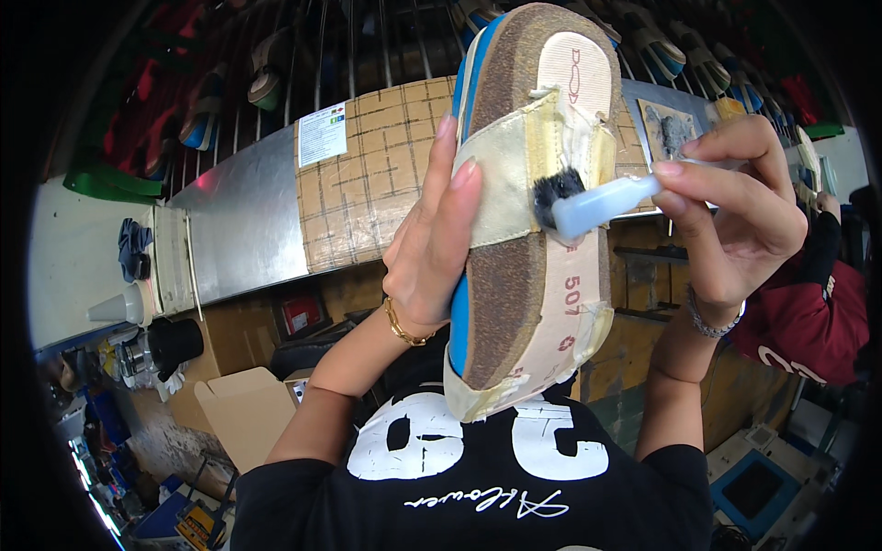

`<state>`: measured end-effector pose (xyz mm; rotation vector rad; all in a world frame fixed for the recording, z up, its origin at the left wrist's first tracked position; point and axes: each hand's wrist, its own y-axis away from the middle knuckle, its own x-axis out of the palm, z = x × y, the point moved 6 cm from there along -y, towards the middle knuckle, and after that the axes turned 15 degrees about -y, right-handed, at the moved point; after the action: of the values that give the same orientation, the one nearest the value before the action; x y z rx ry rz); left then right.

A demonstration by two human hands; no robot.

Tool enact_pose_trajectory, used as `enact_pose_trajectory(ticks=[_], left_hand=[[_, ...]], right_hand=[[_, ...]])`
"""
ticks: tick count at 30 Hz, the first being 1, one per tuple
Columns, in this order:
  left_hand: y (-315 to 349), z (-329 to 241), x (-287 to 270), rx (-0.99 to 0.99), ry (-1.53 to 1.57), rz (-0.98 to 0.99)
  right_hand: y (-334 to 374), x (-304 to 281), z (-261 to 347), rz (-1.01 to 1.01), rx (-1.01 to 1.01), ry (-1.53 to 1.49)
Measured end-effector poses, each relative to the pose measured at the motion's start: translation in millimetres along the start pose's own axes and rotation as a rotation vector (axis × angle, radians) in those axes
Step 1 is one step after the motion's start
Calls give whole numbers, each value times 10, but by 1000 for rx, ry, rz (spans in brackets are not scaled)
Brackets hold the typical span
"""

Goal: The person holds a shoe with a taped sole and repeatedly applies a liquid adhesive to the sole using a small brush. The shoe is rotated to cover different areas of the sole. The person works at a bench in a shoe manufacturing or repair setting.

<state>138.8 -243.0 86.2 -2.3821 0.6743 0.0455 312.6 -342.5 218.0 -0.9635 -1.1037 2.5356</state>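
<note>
My left hand (439,216) grips the side of a shoe upper on a last (503,298), held up with its underside facing me. The last's bottom is brown and speckled, with blue along the side and a pale insole strip. A cream strap (499,174) wraps across it, its yellowish edges folded onto the underside; another folded edge shows at the lower end. Between thumb and fingers, my right hand (735,193) pinches a brush by its pale, translucent handle (606,204). The brush's dark bristles (555,195) touch the folded strap edge near the middle.
Behind the shoe lies a metal bench with a taped cardboard sheet (367,174). A rack of metal bars (367,46) holds several other shoes. At the right, a smeared board (669,130) rests on the bench, and a person in a maroon top (813,317) stands nearby. An open cardboard box (246,413) is lower left.
</note>
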Motion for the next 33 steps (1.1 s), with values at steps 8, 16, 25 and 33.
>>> enact_pose_trajectory(ticks=[8, 16, 25, 33], left_hand=[[29, 69, -17, -80, 33, -100], [-24, 287, -82, -294, 277, -184], [-24, 320, -188, -289, 208, -268], [3, 240, -297, -200, -55, -406]], right_hand=[[-32, 11, -56, -6, 64, -121], [189, 174, -18, -252, 360, -245], [40, 277, 123, -263, 163, 62], [40, 241, 59, -181, 59, -39]])
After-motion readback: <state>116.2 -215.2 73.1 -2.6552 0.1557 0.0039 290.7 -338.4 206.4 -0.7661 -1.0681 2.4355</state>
